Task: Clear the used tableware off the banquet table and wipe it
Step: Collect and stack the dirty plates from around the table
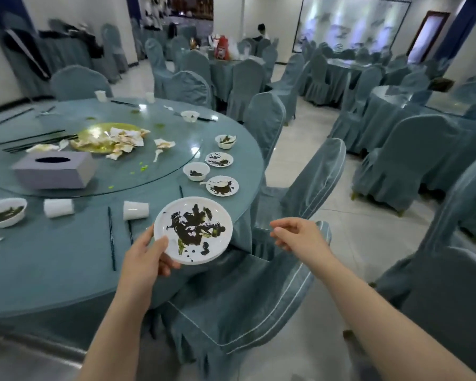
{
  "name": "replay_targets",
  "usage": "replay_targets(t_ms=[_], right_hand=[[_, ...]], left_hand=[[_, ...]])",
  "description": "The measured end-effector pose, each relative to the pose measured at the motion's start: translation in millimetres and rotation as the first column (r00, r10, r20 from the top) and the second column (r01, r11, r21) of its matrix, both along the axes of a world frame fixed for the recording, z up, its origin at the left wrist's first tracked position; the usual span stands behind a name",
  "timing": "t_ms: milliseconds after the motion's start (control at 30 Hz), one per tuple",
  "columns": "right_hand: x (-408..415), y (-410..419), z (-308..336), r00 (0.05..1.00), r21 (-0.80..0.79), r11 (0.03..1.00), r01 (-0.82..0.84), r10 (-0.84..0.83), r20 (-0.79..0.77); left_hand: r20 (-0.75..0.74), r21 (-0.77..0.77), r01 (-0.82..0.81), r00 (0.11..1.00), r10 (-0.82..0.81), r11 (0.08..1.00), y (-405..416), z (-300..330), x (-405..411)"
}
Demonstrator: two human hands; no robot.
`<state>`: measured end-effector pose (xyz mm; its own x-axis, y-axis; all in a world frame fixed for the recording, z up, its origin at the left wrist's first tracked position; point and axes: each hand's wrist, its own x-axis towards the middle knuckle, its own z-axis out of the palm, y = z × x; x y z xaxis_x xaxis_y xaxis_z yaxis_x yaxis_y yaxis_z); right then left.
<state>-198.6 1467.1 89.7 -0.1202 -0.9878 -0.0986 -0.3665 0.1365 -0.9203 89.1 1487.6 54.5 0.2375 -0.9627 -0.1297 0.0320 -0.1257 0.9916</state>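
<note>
Fingers and thumb of the left hand (146, 254) pinch a dirty plate (193, 230) over the table (52, 265) edge. Right hand (300, 235) hovers beside the plate, fingers loosely curled, holding nothing.

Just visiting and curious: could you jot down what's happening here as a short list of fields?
place: banquet hall with covered chairs
left hand: holds a dirty plate at the table's near edge
right hand: empty, fingers relaxed, over a chair
table: round, blue cloth, glass turntable
still on the table: small bowl, saucer with spoon, tipped paper cup, chopsticks, tissue box
wiping: not yet begun
</note>
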Motion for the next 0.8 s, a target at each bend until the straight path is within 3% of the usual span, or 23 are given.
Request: replay_targets(t_ms=[300, 467, 633, 800], right_hand=[[-96.6, -173.3, -33.0, 0.928, 0.107, 0.924, -0.366, 0.372, -0.035], [-139.1, -250.4, -41.1, 0.886, 0.206, 0.873, -0.442, 0.461, -0.055], [-129.9, -307.1, -55.4, 0.857, 0.249, 0.837, -0.488, 0.513, -0.044], [-109.6, -347.1, -86.3, 0.803, 0.262, 0.811, -0.523, 0.572, -0.167]], left_hand=[[0.029, -0.02, -0.378, 0.925, 0.378, 0.926, -76.0, -19.7, -127.2], [0.06, 0.036, -0.434, 0.9, 0.432, 0.9, -114.0, -10.2, -174.6], [0.038, 0.081, -0.517, 0.856, 0.515, 0.852, -148.5, -4.7, -184.9], [0.056, 0.102, -0.557, 0.831, 0.554, 0.824, -184.4, -23.6, -177.8]])
